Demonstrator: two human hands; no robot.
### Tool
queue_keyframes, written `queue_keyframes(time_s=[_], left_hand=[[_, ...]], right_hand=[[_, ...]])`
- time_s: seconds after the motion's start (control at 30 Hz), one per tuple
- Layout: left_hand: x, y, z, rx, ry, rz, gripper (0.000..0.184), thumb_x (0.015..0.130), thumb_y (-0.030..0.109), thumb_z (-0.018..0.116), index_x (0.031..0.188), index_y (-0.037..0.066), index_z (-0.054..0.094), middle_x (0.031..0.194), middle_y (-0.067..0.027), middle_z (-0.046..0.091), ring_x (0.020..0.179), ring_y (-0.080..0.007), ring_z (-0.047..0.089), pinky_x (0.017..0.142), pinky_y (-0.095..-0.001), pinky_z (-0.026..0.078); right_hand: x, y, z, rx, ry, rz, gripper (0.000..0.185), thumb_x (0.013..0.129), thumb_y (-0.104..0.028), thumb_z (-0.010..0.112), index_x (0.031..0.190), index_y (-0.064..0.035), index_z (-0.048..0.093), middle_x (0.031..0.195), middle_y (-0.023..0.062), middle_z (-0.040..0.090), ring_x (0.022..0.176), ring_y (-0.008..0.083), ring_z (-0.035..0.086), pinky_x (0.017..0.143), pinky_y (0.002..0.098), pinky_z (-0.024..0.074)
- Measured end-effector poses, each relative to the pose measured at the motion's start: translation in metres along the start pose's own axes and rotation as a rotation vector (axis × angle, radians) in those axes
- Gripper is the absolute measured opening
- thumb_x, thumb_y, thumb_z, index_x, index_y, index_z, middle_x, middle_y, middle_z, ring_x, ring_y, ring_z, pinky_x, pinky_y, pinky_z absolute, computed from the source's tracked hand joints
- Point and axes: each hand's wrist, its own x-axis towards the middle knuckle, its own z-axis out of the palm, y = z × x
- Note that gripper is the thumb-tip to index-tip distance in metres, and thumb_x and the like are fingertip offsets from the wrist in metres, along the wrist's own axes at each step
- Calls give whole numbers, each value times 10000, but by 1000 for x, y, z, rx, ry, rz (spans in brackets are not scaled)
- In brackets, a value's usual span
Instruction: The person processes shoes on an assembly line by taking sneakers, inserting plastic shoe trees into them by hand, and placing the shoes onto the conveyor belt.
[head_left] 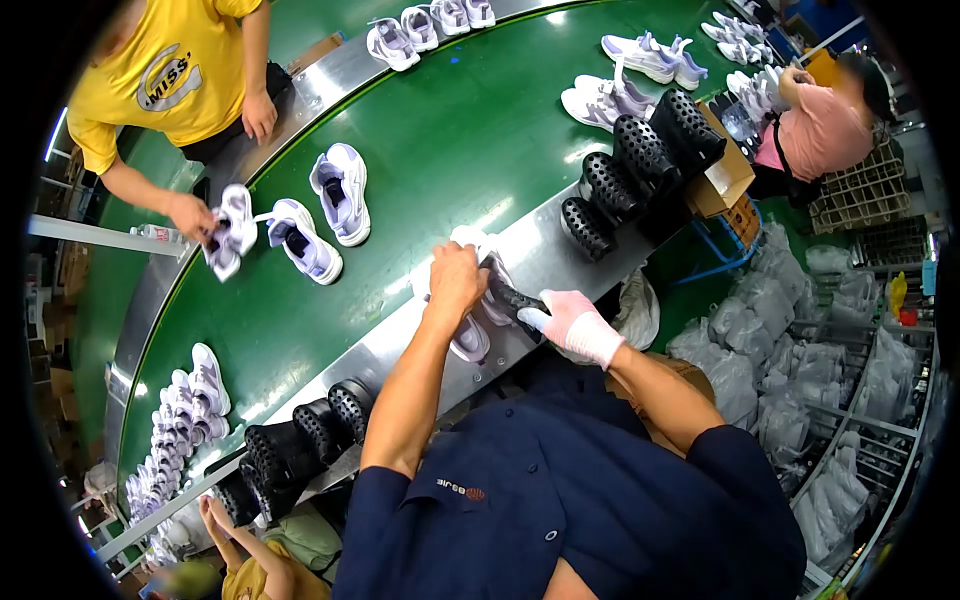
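My bare left hand (459,278) is closed on a white and lavender sneaker (474,238) over the metal ledge at the green belt's near edge. In a pale glove, my right hand (574,325) grips the end of a black shoe form (515,298), which lies against the sneaker. How far the form sits inside the shoe is hidden. Another lavender sneaker (470,342) rests just below my left hand, partly covered by my wrist.
Black perforated shoe forms (609,186) stand on the ledge to the right, with more forms (318,428) to the left. Sneakers (342,195) sit on the green belt (450,130). Across it, a person in yellow (180,80) holds a sneaker (232,232). Bagged items (750,320) fill racks at right.
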Motion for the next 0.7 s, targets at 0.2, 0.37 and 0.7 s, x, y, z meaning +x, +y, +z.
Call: queue_keyframes(time_s=[0.2,0.37,0.7], left_hand=[[23,9,42,-272,-223,91,174,779,75,643,867,-46,731,878,-318,693,917,-482,686,858,-526,550],[9,16,35,-393,-49,7,247,830,68,670,1040,-60,701,1018,-317,669,1041,-507,613,959,-528,493],[-28,48,65,-598,-44,-503,1056,748,87,779,1575,-58,137,916,-328,702,895,-490,700,818,-520,551]], right_hand=[[55,-1,38,-314,106,14,282,950,-308,646,1003,-35,697,956,226,730,940,402,718,801,490,572],[37,9,35,-174,141,-53,350,898,-242,719,1143,-19,607,1158,243,670,1094,404,664,887,485,554],[82,53,48,-96,149,-97,424,857,-270,739,1171,-22,601,1105,243,673,1043,428,648,914,489,531]])
